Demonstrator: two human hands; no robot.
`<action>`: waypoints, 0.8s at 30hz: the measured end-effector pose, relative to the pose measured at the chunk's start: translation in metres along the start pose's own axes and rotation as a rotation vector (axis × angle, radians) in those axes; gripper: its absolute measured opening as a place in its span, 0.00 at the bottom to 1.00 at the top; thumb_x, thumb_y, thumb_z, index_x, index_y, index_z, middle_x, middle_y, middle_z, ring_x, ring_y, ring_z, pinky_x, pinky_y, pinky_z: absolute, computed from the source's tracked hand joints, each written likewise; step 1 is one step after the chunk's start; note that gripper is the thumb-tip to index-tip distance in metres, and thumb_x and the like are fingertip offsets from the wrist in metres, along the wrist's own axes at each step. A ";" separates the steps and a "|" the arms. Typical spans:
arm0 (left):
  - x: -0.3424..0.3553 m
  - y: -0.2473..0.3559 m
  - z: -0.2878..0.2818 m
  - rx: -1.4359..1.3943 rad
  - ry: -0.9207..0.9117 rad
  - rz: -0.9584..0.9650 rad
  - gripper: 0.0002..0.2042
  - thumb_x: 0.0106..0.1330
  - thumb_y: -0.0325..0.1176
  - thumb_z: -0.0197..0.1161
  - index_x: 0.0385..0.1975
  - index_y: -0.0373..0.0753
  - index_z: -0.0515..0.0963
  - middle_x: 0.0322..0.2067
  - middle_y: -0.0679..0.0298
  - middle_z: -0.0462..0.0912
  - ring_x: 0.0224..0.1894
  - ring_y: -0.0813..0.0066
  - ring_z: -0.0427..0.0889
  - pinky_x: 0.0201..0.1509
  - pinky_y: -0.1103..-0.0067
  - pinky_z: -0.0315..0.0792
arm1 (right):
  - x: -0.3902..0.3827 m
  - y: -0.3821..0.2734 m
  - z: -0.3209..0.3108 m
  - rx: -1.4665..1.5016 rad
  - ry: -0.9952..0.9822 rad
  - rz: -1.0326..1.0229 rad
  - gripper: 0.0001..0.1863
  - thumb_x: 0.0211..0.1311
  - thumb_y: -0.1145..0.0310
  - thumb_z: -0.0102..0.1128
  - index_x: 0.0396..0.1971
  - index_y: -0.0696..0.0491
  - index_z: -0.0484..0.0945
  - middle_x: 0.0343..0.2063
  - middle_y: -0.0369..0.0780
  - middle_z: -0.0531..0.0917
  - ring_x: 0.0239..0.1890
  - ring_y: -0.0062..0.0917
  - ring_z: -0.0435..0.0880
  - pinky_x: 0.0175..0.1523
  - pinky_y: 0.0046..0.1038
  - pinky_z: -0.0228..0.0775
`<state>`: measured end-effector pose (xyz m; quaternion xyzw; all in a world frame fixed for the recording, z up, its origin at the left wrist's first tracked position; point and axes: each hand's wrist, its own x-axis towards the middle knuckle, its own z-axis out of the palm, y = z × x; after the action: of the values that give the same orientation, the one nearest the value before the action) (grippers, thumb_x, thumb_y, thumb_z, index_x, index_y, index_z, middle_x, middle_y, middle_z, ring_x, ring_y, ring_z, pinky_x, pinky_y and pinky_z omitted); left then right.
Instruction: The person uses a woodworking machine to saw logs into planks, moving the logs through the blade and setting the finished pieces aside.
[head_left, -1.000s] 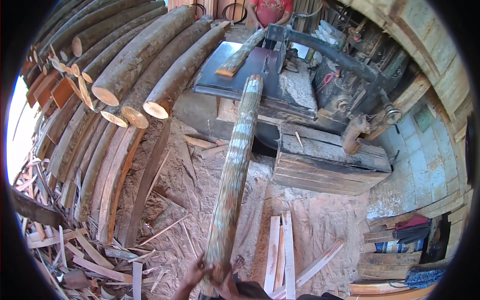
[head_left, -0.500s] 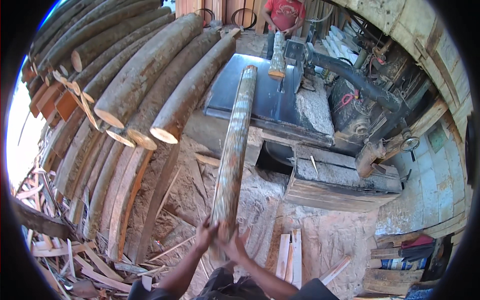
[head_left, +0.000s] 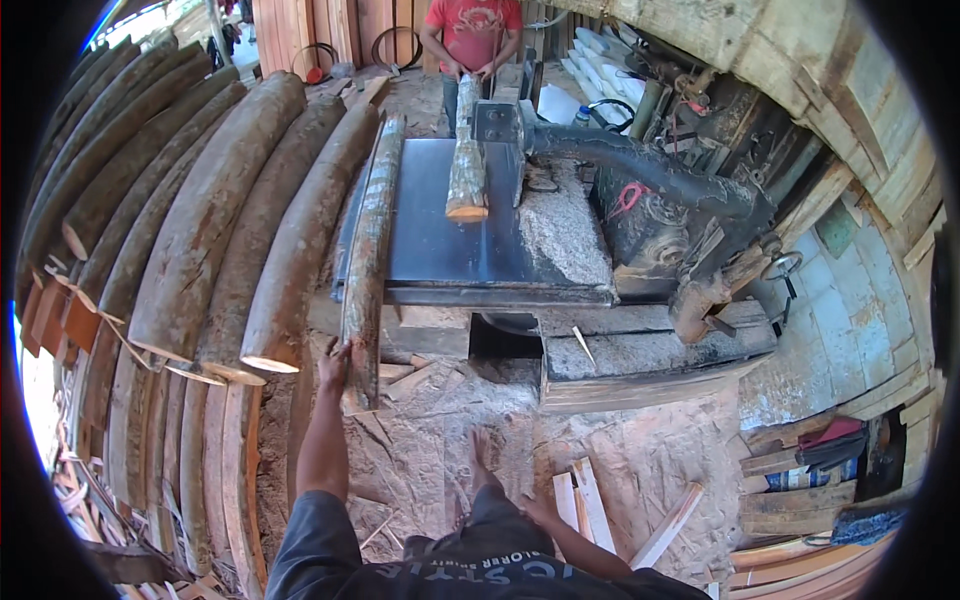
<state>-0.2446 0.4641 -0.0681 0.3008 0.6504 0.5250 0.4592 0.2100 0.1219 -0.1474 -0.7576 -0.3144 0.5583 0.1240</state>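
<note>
My left hand (head_left: pixel 335 365) grips the near end of a long, bark-covered log (head_left: pixel 370 240) by its left side. The log lies along the left edge of the dark metal saw table (head_left: pixel 430 225), its near end jutting out past the table front. Low in the view, my right hand (head_left: pixel 540 512) hangs near my leg, away from the log; its fingers are too unclear to read. On the table, a second log (head_left: pixel 467 170) points toward me beside the saw's guide housing (head_left: pixel 497 122). A person in a red shirt (head_left: pixel 475 35) holds its far end.
Large round logs (head_left: pixel 305 240) are stacked close on my left. Sawdust (head_left: pixel 565 225) covers the table's right side, beside a thick machine arm (head_left: pixel 640 155). A wooden box-like base (head_left: pixel 650 370) stands in front. Cut boards (head_left: pixel 590 505) lie on the floor near my bare foot (head_left: pixel 482 450).
The log has swung left and forward onto the table's left edge. My right hand has let go and dropped back; my left stays on the near end. The second log has come nearer to me.
</note>
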 end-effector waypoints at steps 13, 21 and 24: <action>-0.070 0.061 0.119 0.776 0.127 0.504 0.36 0.54 0.43 0.67 0.63 0.41 0.60 0.54 0.48 0.69 0.59 0.46 0.61 0.64 0.60 0.53 | 0.202 -0.335 -0.088 -0.090 0.482 -0.824 0.24 0.60 0.56 0.57 0.51 0.54 0.71 0.34 0.47 0.83 0.38 0.39 0.83 0.42 0.35 0.73; -0.065 0.040 0.186 0.547 -0.197 0.184 0.42 0.57 0.49 0.65 0.67 0.39 0.52 0.55 0.45 0.69 0.60 0.52 0.64 0.63 0.63 0.58 | 0.195 -0.395 -0.050 -0.075 0.486 -0.772 0.39 0.56 0.50 0.62 0.60 0.60 0.61 0.38 0.45 0.79 0.35 0.32 0.81 0.43 0.31 0.72; -0.081 0.020 0.191 0.201 -0.406 -0.049 0.42 0.60 0.43 0.64 0.68 0.38 0.45 0.49 0.49 0.75 0.49 0.66 0.76 0.51 0.74 0.70 | 0.190 -0.334 -0.019 -0.109 0.600 -0.917 0.43 0.55 0.46 0.61 0.63 0.60 0.57 0.45 0.49 0.78 0.46 0.37 0.79 0.51 0.33 0.69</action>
<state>-0.0401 0.4759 -0.0313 0.4285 0.6008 0.3751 0.5610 0.1491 0.4999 -0.1068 -0.6743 -0.5915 0.1896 0.3994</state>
